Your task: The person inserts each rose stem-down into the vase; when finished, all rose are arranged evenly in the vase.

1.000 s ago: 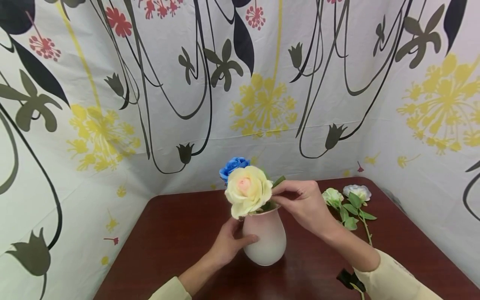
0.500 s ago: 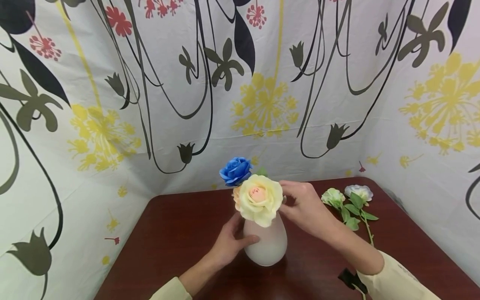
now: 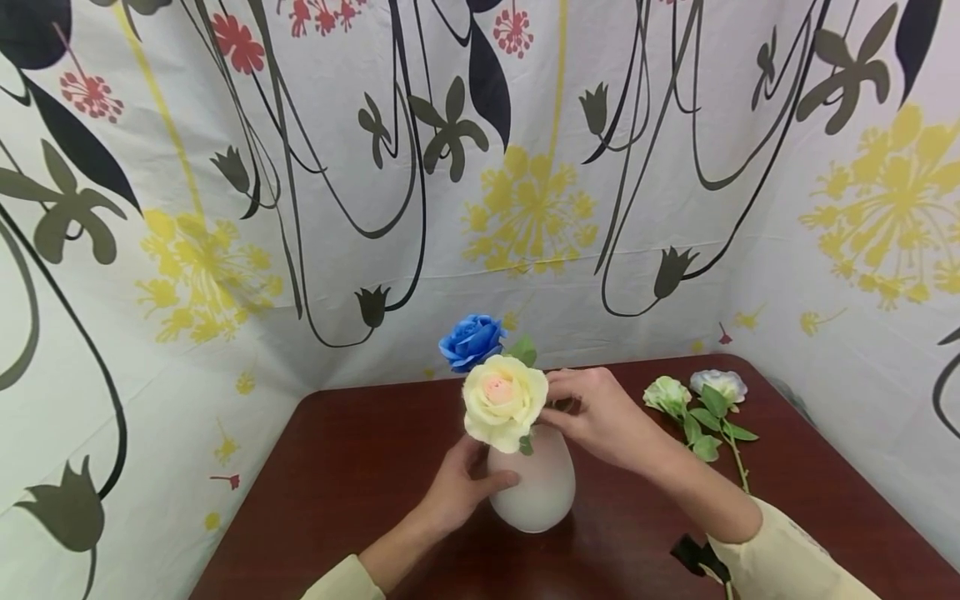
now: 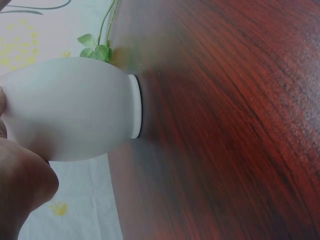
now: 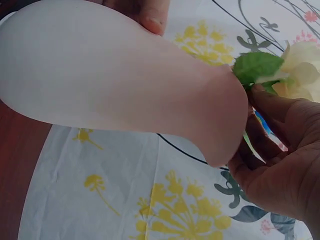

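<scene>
A pale, round-bellied vase point(image 3: 536, 492) stands upright on the table. My left hand point(image 3: 459, 487) holds its left side, thumb across the front; in the left wrist view that hand point(image 4: 25, 182) is at the vase's upper body. A cream rose point(image 3: 504, 402) with a pinkish centre leans over the vase's mouth, hiding most of the rim from the head camera. Behind it rises a blue rose point(image 3: 471, 342). My right hand point(image 3: 603, 417) pinches the cream rose just behind its bloom. The right wrist view has its fingertips right at the flared rim, beside a green leaf point(image 5: 257, 67).
On the table's right side lie a pale green flower point(image 3: 667, 395) and a whitish flower point(image 3: 720, 387) with leafy stems. A black object point(image 3: 699, 557) is partly under the right sleeve. Flower-patterned cloth point(image 3: 337, 208) hangs around the dark red table point(image 3: 360, 467).
The cream rose swung right and toward me, then back left, with the right hand at it. The blue rose came more into sight. The left hand and vase stayed put.
</scene>
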### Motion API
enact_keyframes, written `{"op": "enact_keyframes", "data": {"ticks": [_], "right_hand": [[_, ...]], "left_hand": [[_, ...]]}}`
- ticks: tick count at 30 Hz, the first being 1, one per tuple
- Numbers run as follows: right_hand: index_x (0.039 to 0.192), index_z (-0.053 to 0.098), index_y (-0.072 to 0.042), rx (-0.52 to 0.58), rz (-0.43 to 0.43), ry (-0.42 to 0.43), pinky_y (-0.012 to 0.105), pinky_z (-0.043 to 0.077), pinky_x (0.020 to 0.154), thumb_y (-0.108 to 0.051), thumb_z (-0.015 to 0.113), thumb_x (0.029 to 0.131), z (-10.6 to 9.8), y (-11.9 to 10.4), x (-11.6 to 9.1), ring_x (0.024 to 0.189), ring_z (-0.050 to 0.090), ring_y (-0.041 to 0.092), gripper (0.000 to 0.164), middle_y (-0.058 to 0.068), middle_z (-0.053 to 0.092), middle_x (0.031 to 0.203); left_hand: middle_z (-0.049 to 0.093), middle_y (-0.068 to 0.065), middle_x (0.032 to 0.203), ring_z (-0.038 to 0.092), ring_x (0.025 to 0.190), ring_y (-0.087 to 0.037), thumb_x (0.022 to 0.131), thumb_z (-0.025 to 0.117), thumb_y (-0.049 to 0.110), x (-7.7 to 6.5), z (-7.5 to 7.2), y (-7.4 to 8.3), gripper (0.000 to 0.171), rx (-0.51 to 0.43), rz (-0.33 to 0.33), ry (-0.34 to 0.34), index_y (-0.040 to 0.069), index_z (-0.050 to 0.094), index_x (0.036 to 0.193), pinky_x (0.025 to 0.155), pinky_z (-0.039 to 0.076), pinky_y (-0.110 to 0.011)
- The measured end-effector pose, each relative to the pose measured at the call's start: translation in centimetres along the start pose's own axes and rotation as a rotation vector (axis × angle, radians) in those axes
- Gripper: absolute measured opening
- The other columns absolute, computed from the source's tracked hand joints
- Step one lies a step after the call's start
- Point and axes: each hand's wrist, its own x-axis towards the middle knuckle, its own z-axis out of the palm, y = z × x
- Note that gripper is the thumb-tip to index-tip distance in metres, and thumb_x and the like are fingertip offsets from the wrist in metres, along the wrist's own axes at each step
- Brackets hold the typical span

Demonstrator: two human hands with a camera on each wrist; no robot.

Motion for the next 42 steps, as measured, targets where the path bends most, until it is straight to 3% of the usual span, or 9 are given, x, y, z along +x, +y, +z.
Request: {"op": "enact_keyframes", "data": {"ticks": [5, 11, 18, 26, 29, 34, 38, 40, 42], "right_hand": [[0.103, 0.084, -0.02, 0.013, 0.049, 0.021, 0.031, 0.059, 0.074, -0.009, 0.084, 0.092, -1.1, 0.0, -0.4, 0.091, 0.069, 0.009, 0.016, -0.012, 0.076, 0.101], [0.113, 0.083, -0.02, 0.107, 0.118, 0.147, 0.029, 0.061, 0.084, -0.012, 0.083, 0.094, -2.7, 0.9, -1.1, 0.104, 0.073, 0.01, 0.02, -0.008, 0.078, 0.109], [0.135, 0.073, -0.008, 0.356, 0.292, 0.323, 0.021, 0.058, 0.091, -0.012, 0.079, 0.098, -5.3, 3.2, -2.4, 0.111, 0.074, 0.011, 0.038, 0.005, 0.077, 0.125], [0.147, 0.061, -0.003, 0.678, 0.45, 0.41, 0.013, 0.052, 0.096, -0.016, 0.076, 0.101, -7.7, 7.8, -4.8, 0.12, 0.068, 0.002, 0.051, -0.006, 0.076, 0.127], [0.143, 0.064, -0.006, 0.742, 0.497, 0.429, 0.012, 0.052, 0.094, -0.015, 0.074, 0.102, -8.2, 9.8, -6.0, 0.115, 0.069, 0.0, 0.044, -0.01, 0.077, 0.121], [0.123, 0.074, -0.017, 0.86, 0.569, 0.468, 0.018, 0.057, 0.089, -0.01, 0.07, 0.104, -8.5, 13.4, -8.4, 0.104, 0.074, 0.003, 0.021, -0.008, 0.079, 0.112], [0.117, 0.075, -0.023, 0.815, 0.719, 0.444, 0.017, 0.058, 0.084, -0.016, 0.07, 0.105, -8.5, 16.4, -10.5, 0.098, 0.075, 0.001, 0.015, -0.013, 0.078, 0.107], [0.131, 0.071, -0.015, 0.701, 0.815, 0.379, 0.019, 0.059, 0.086, -0.024, 0.069, 0.106, -8.4, 17.7, -11.5, 0.097, 0.073, -0.002, 0.027, -0.018, 0.076, 0.108], [0.145, 0.061, -0.005, 0.574, 0.897, 0.294, 0.029, 0.057, 0.098, -0.032, 0.067, 0.107, -8.2, 18.8, -12.5, 0.098, 0.072, -0.004, 0.047, -0.011, 0.074, 0.119]], "left_hand": [[0.054, 0.009, 0.154, 0.052, 0.141, -0.019, 0.097, 0.081, 0.027, 0.0, 0.1, 0.0, 0.067, 0.001, 0.007, -0.002, 0.035, 0.048, 0.155, 0.115, 0.047, -0.049], [0.056, 0.008, 0.153, 0.054, 0.139, -0.019, 0.096, 0.082, 0.026, 0.0, 0.1, 0.0, 0.067, 0.008, 0.012, 0.001, 0.033, 0.049, 0.154, 0.113, 0.049, -0.045], [0.057, 0.008, 0.152, 0.055, 0.138, -0.019, 0.096, 0.083, 0.028, 0.1, -0.1, 0.0, 0.067, 0.024, 0.016, 0.008, 0.033, 0.049, 0.153, 0.112, 0.049, -0.045], [0.056, 0.008, 0.153, 0.053, 0.14, -0.019, 0.096, 0.083, 0.029, 0.1, -0.1, -0.1, 0.068, 0.027, 0.008, 0.009, 0.033, 0.048, 0.154, 0.112, 0.049, -0.047], [0.055, 0.009, 0.154, 0.053, 0.14, -0.019, 0.096, 0.082, 0.029, 0.1, 0.0, -0.2, 0.068, 0.024, 0.011, 0.006, 0.033, 0.048, 0.154, 0.113, 0.049, -0.047], [0.055, 0.01, 0.154, 0.053, 0.14, -0.018, 0.095, 0.083, 0.028, 0.1, 0.0, 0.0, 0.069, 0.022, 0.009, 0.008, 0.034, 0.048, 0.154, 0.113, 0.049, -0.047], [0.056, 0.008, 0.153, 0.054, 0.139, -0.02, 0.095, 0.084, 0.028, 0.0, 0.0, 0.1, 0.069, 0.023, 0.007, 0.016, 0.033, 0.048, 0.154, 0.112, 0.05, -0.048], [0.056, 0.008, 0.153, 0.055, 0.139, -0.02, 0.095, 0.084, 0.028, 0.0, 0.0, 0.1, 0.069, 0.024, 0.005, 0.017, 0.033, 0.048, 0.154, 0.112, 0.05, -0.047], [0.056, 0.008, 0.153, 0.055, 0.139, -0.02, 0.095, 0.084, 0.028, 0.0, 0.1, 0.1, 0.069, 0.022, 0.004, 0.015, 0.033, 0.049, 0.154, 0.111, 0.05, -0.047]]}}
